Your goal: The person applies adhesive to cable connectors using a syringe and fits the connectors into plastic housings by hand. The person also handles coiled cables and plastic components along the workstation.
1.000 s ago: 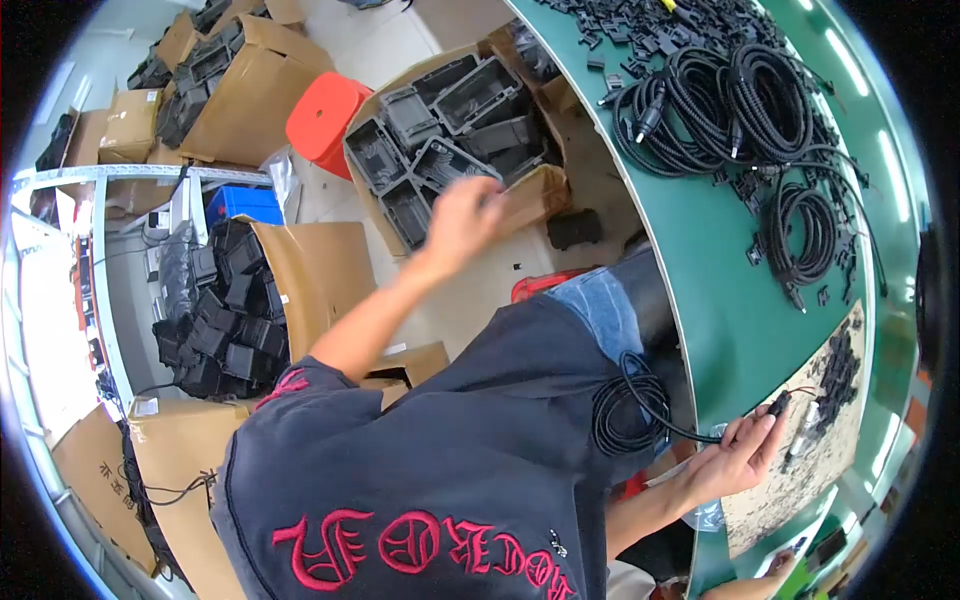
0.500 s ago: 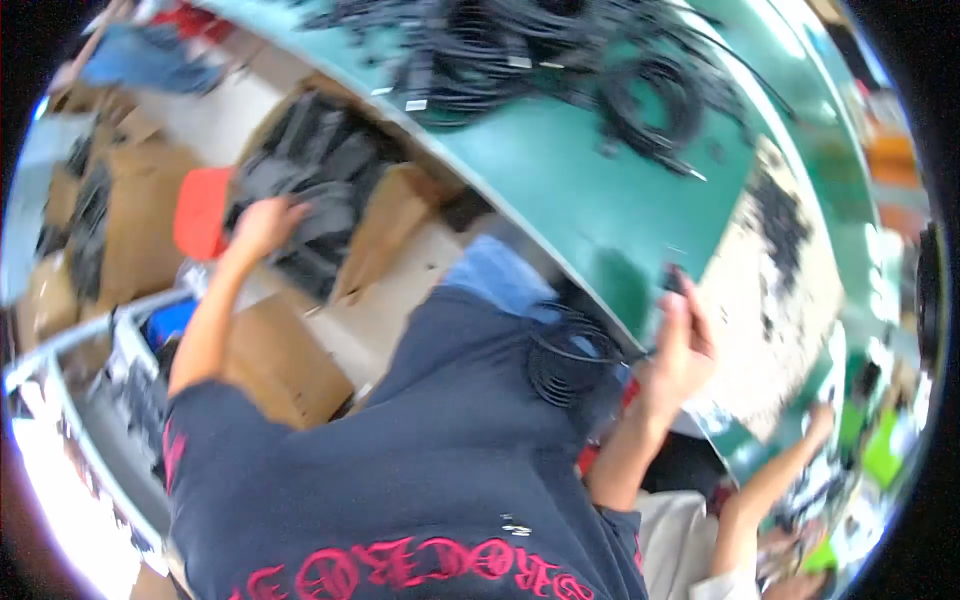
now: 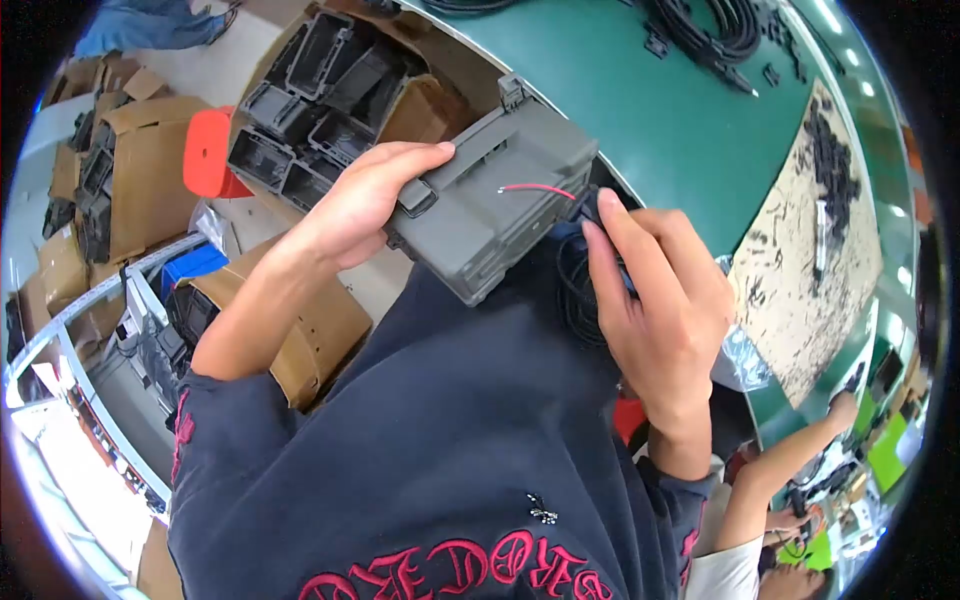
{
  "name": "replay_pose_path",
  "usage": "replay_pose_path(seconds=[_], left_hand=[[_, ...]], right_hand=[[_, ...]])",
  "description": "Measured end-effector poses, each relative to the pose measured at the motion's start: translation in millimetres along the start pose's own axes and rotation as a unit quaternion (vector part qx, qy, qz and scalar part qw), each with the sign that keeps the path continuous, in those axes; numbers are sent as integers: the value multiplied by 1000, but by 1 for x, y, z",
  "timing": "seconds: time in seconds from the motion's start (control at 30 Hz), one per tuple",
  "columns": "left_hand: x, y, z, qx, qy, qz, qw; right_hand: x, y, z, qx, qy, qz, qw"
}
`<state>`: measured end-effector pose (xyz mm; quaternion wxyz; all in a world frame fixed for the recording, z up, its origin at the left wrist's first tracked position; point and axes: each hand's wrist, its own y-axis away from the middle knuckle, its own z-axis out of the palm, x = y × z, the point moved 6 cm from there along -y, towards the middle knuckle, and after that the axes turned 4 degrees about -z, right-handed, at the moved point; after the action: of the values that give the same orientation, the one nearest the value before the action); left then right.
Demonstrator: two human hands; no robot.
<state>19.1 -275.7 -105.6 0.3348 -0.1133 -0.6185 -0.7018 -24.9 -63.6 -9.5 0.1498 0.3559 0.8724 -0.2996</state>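
A grey plastic box (image 3: 500, 190) with latches is tilted in front of my body, its near corner over my shirt. My left hand (image 3: 360, 205) grips it at the left side, thumb along the top face and fingers underneath. Close to the box's right end, my right hand (image 3: 670, 300) pinches a small black connector (image 3: 588, 203) between thumb and fingers. From that connector a red wire (image 3: 540, 187) with a bare tip reaches across the box. A coil of black cable (image 3: 577, 290) hangs below, partly hidden behind the right hand.
An open carton holds several dark plastic boxes (image 3: 330, 95), with a red stool (image 3: 207, 150) beside it. The green table (image 3: 640, 130) carries coiled black cables (image 3: 715, 30) and a board (image 3: 790, 290) with small black pieces. A co-worker's arm (image 3: 790, 455) shows lower right.
My left hand has come from the carton to the front of my body with the grey box. The right hand has moved up beside the box, bringing the connector along.
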Motion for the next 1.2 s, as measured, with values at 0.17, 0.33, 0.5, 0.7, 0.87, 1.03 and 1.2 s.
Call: replay_pose_path(seconds=[0.17, 0.33, 0.5, 0.7, 0.87, 1.03, 1.2], left_hand=[[-12, 6, 3, 20, 1, 1, 1000], [-22, 9, 3, -2, 40, -22, 999], [-27, 11, 4, -9, 51, -41, 998], [-33, 10, 2, -23, 65, -62, 996], [-36, 11, 7, -41, 67, -68, 995], [-37, 11, 7, -13, 69, -66, 995], [-35, 13, 16, -12, 52, -59, 997]], right_hand=[[-6, 3, 12, -14, 5, -39, 999], [-9, 9, 22, -23, 10, -56, 998], [-15, 8, 27, -28, 43, -62, 997], [-17, 10, 29, -42, 48, -82, 995], [-16, 9, 31, -33, 59, -89, 994], [-19, 8, 29, -65, 41, -39, 996], [-9, 16, 40, -88, -84, -23, 992]])
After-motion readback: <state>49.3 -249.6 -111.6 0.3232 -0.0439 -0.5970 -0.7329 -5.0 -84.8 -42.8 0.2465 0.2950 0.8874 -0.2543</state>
